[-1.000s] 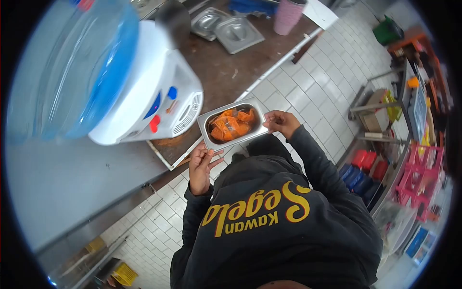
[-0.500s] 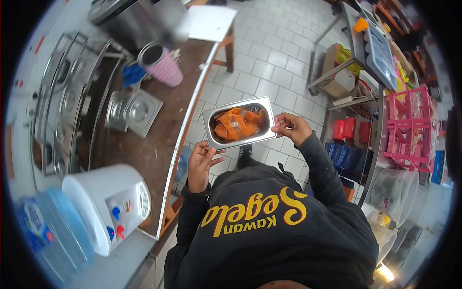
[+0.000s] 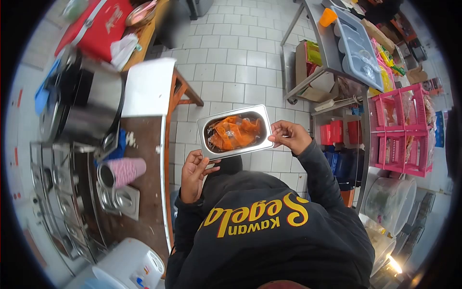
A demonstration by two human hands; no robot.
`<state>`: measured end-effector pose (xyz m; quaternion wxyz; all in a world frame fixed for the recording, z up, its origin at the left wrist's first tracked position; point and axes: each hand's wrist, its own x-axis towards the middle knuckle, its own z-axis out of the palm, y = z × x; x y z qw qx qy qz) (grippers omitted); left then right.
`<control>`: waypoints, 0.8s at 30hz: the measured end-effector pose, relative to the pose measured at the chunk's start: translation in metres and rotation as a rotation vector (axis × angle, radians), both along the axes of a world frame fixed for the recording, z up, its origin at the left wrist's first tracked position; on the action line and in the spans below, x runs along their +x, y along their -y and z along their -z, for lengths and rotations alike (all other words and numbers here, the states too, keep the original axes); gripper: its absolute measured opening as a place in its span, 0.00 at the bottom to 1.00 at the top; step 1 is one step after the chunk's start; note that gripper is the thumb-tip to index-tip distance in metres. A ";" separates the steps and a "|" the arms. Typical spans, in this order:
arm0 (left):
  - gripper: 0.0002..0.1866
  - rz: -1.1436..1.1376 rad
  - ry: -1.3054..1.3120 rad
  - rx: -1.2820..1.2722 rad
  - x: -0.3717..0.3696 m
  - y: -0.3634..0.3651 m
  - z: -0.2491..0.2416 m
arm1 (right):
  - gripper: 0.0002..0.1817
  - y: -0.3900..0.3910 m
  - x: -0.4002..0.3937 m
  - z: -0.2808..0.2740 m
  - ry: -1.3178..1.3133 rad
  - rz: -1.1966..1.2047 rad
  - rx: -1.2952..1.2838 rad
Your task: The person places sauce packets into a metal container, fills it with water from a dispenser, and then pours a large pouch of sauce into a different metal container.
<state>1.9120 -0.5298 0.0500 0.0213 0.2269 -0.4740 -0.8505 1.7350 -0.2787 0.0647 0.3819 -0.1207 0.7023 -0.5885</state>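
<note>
A rectangular stainless steel food pan (image 3: pixel 210 155) is held up in front of my body, over the tiled floor. Inside it lies something orange in clear plastic (image 3: pixel 233 132), perhaps bags of sauce; the exact contents cannot be made out. My left hand (image 3: pixel 195 174) grips the pan's near left corner, thumb on the rim. At the right end, my right hand (image 3: pixel 290 137) pinches the rim between thumb and fingers. The pan is roughly level, tilted slightly.
On my left, a brown table (image 3: pixel 149 188) bears a pink tumbler (image 3: pixel 130 172), steel lids (image 3: pixel 127 202) and a large pot (image 3: pixel 91 111). To the right stand a steel trolley (image 3: pixel 308 24) with a blue tray (image 3: pixel 353 43), and a pink rack (image 3: pixel 402 130). Tiled floor (image 3: pixel 226 67) stretches ahead.
My view has turned and moved forward along the table; the pot and tumbler now sit further left and lower. The pan stays in both hands, slightly lower left in view.
</note>
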 end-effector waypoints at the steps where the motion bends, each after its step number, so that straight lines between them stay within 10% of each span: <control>1: 0.11 0.044 -0.007 -0.018 -0.026 0.006 0.003 | 0.13 -0.001 -0.020 0.006 0.003 0.016 -0.009; 17: 0.13 0.566 -0.084 -0.064 -0.508 0.048 -0.033 | 0.14 -0.002 -0.338 -0.018 -0.116 0.617 -0.103; 24: 0.11 0.557 -0.021 -0.028 -0.654 0.038 -0.004 | 0.15 -0.018 -0.496 -0.013 -0.070 0.490 -0.056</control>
